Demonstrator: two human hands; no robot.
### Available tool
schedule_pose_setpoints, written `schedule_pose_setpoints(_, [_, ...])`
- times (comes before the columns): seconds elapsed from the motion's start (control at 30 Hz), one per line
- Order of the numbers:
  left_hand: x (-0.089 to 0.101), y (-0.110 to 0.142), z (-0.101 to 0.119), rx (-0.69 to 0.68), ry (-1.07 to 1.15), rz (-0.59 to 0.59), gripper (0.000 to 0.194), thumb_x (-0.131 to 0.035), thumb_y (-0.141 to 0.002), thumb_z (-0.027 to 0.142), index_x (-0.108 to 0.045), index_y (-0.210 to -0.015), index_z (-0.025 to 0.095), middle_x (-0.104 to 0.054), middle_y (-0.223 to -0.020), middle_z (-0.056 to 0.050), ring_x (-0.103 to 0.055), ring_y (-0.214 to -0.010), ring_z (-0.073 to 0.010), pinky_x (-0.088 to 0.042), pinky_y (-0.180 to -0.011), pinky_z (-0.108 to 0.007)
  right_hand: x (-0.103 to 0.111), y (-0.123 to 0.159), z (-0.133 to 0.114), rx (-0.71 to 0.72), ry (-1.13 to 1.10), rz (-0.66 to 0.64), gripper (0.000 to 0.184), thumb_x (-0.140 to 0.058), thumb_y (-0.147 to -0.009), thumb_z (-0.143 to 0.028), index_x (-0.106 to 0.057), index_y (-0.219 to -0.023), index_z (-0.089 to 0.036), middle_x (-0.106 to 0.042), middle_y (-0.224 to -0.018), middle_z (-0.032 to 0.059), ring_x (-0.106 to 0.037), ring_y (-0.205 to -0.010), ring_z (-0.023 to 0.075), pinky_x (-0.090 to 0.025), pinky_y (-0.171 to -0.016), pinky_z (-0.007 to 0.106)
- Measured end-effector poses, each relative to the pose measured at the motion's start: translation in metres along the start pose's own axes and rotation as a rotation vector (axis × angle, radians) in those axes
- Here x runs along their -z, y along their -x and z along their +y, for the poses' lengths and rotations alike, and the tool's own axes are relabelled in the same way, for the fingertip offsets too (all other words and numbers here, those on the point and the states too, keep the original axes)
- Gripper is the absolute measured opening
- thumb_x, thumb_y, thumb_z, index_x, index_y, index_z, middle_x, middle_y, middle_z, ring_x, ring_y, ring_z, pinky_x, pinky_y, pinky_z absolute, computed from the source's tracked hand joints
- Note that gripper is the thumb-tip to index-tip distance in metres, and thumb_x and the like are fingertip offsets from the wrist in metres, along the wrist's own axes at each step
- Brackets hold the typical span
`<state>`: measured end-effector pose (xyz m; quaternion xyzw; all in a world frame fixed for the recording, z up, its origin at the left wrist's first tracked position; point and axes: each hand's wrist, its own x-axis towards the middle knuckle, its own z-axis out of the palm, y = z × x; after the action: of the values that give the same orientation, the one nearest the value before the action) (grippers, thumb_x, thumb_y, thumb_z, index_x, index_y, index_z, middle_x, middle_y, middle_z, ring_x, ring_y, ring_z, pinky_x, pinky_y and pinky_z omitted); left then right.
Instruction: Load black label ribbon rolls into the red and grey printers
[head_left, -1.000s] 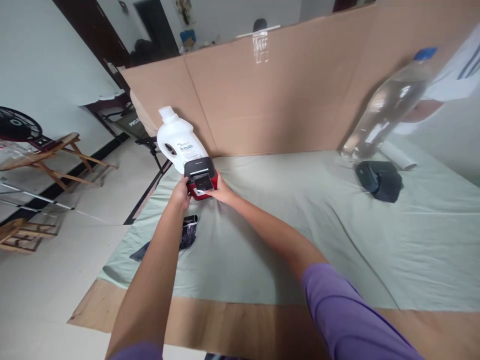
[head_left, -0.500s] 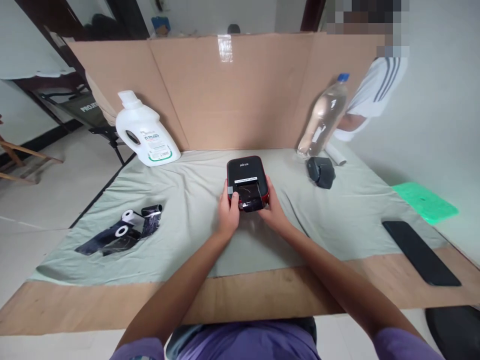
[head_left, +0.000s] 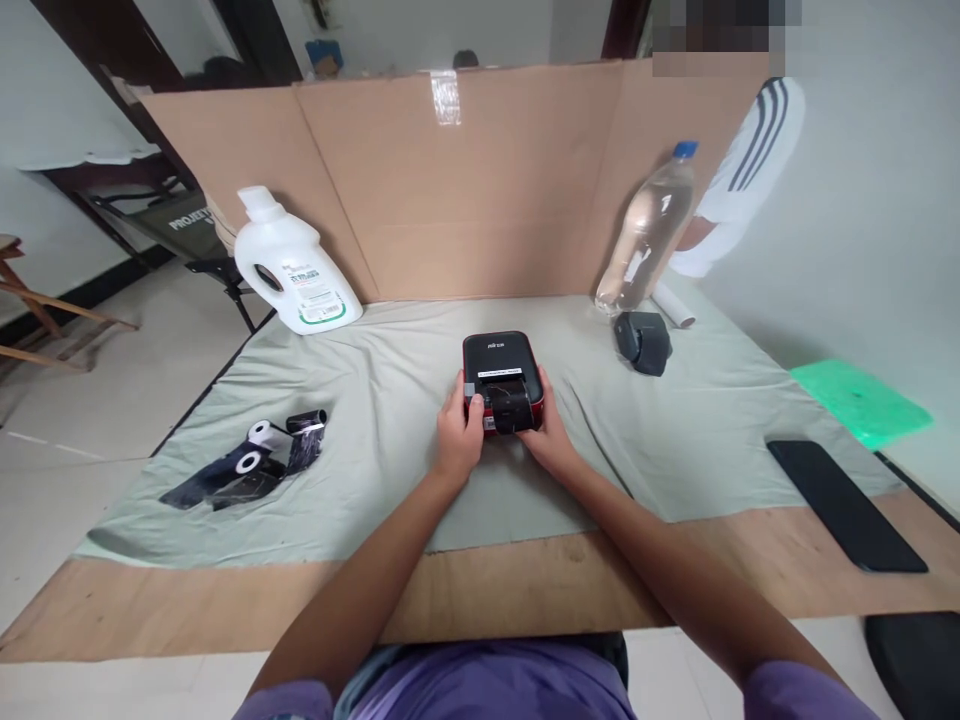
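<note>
A small black portable printer (head_left: 501,355) with red sides is held between my two hands over the middle of the cloth. My left hand (head_left: 460,435) grips its left side, with the thumb on the near left corner. My right hand (head_left: 550,428) wraps round the right side; some of its fingers are hidden behind the printer. A glossy dark strip (head_left: 513,405) lies over the printer's near end. On the left of the cloth lie several small rolls with black wrapping (head_left: 249,462).
A white jug (head_left: 300,265) and a clear bottle with a blue cap (head_left: 651,235) lean against a cardboard screen (head_left: 465,190). A dark grey device (head_left: 643,343) and a white tube (head_left: 673,304) lie at right, with a black phone-like slab (head_left: 847,505) nearer. Behind the screen, a person's white sleeve (head_left: 757,150) shows.
Both hands still hold the printer, which sits slightly nearer and further right in view and is tipped so its red near side shows more. The person behind has shifted a little.
</note>
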<state>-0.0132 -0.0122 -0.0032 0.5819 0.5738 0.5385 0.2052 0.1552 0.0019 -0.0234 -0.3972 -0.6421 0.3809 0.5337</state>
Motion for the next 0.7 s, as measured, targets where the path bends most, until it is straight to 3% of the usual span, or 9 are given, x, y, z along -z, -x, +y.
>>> schedule_pose_setpoints(0.13, [-0.0006, 0.0033, -0.0051, -0.048, -0.001, -0.007, 0.059, -0.042, -0.102, 0.044, -0.047, -0.155, 0.018, -0.056, -0.151, -0.014, -0.052, -0.141, -0.0270, -0.038, -0.120, -0.042, 0.0016, 0.0002, 0.0013, -0.036, 0.000, -0.007, 0.111, -0.078, -0.078, -0.051, -0.014, -0.166, -0.027, -0.024, -0.170, 0.0108, -0.030, -0.155, 0.0320, -0.027, -0.127, 0.053])
schedule_pose_setpoints(0.3, [0.0009, 0.0054, -0.0050, -0.132, -0.002, -0.003, 0.054, -0.039, -0.104, 0.040, -0.043, -0.153, 0.017, -0.051, -0.154, -0.016, -0.047, -0.144, -0.0255, -0.037, -0.121, -0.042, 0.0024, 0.0014, -0.0004, -0.044, 0.015, -0.010, 0.112, -0.077, -0.080, -0.054, -0.012, -0.166, -0.027, -0.022, -0.171, 0.0114, -0.030, -0.155, 0.0323, -0.025, -0.127, 0.054])
schedule_pose_setpoints(0.5, [0.0056, 0.0010, -0.0055, -0.216, 0.000, 0.053, 0.024, -0.050, -0.099, 0.038, -0.059, -0.114, 0.020, -0.055, -0.122, -0.013, -0.059, -0.117, -0.0238, -0.052, -0.098, -0.038, 0.0030, 0.0022, -0.0010, -0.060, 0.011, -0.015, 0.112, -0.078, -0.080, -0.050, -0.010, -0.166, -0.029, -0.027, -0.169, 0.0102, -0.032, -0.154, 0.0318, -0.025, -0.127, 0.054])
schedule_pose_setpoints(0.7, [0.0077, -0.0025, -0.0081, -0.239, 0.020, 0.049, 0.018, -0.054, -0.097, 0.035, -0.061, -0.105, 0.021, -0.054, -0.106, -0.007, -0.060, -0.092, -0.0182, -0.052, -0.080, -0.031, 0.0032, 0.0021, -0.0024, -0.041, 0.005, -0.014, 0.108, -0.077, -0.081, -0.049, -0.012, -0.166, -0.030, -0.024, -0.170, 0.0089, -0.030, -0.155, 0.0316, -0.022, -0.129, 0.054])
